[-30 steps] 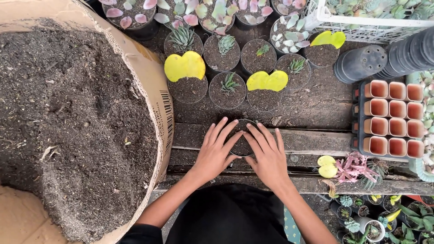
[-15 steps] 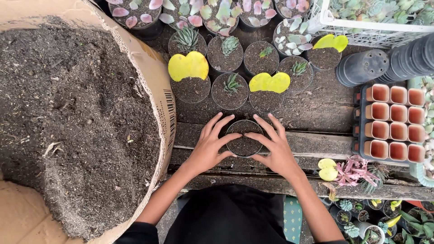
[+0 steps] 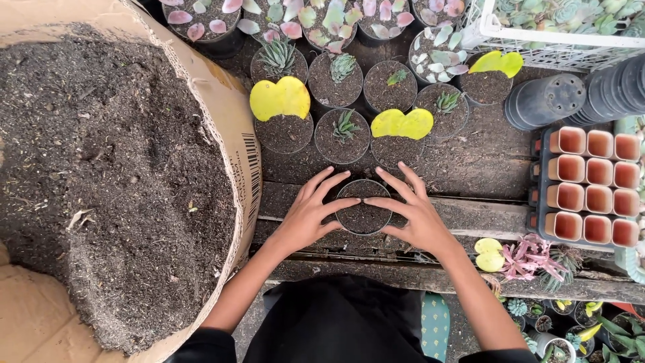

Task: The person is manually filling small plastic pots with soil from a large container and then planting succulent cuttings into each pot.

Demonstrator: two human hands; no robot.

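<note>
Small black pot (image 3: 363, 216), filled with dark soil nearly to the rim, stands upright at centre frame on a weathered wooden plank (image 3: 470, 214). Left hand (image 3: 310, 214) and right hand (image 3: 414, 214) cup it from either side, fingers spread and curled against the wall, thumbs below; the grip is closed around the pot, judged to steady it while the soil settles. Just above stand a row of filled pots, two with yellow heart-shaped leaves (image 3: 280, 98). The large sack of potting soil (image 3: 114, 175) fills the left of the frame, within reach. A tray of terracotta pots (image 3: 591, 185) sits at right.
</note>
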